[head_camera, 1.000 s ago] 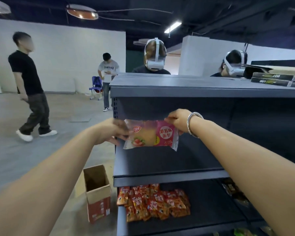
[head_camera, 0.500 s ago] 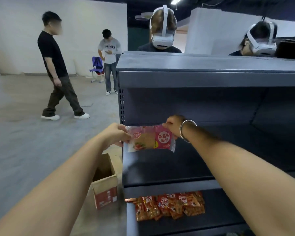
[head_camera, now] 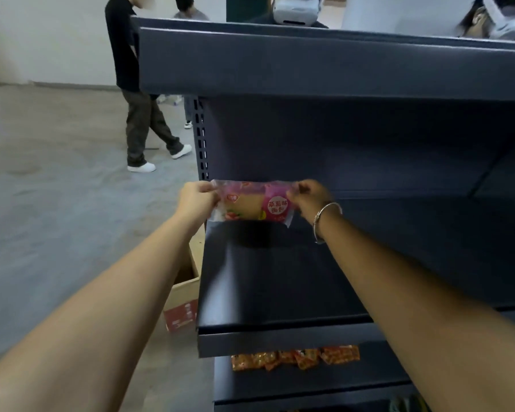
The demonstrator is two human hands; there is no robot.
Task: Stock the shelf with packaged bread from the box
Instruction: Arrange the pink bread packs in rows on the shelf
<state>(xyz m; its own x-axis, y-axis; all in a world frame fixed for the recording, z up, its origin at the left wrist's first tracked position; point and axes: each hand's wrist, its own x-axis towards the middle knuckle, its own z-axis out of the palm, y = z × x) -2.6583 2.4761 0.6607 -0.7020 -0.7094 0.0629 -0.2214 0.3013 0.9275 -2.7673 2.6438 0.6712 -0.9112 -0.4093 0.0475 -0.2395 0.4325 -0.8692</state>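
Pink film wraps the bread packet point(head_camera: 252, 203), stretched level between the two hands, its long axis running left to right along the shelf point(head_camera: 280, 281). The left hand point(head_camera: 197, 200) pinches its left end, the right hand point(head_camera: 308, 196) its right. It hangs above the shelf's rear left, apparently not yet resting; neither hand looks nearer.

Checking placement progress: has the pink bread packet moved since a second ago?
Yes. The pink bread packet, held at its ends by both hands, has gone deeper over the dark grey shelf board, toward its back panel.
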